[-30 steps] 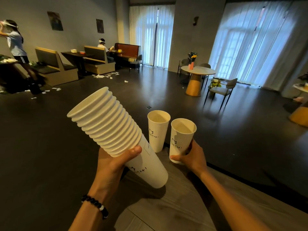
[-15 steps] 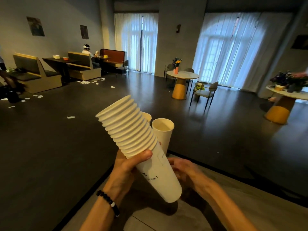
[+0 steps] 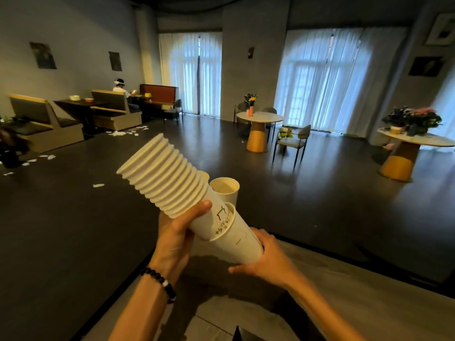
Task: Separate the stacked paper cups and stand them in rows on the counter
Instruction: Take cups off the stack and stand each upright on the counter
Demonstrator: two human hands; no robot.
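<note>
While left hand point(image 3: 176, 238) grips tilted cup stack point(image 3: 170, 182) above counter point(image 3: 344, 303), right hand point(image 3: 267, 260) grips bottom cup point(image 3: 240, 238), partly slid off. Step: separation. Next: pull free, stand upright beside placed cup point(image 3: 225, 189).

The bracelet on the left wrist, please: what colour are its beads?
Black beads, one white, on the bracelet, head view.

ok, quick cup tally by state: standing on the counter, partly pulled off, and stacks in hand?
standing cups on the counter: 2, the second mostly hidden behind the stack
loose cup, partly off the stack's base, gripped by the right hand: 1
stack of nested cups, gripped by the left hand: 1
Total: 4 pieces
</note>
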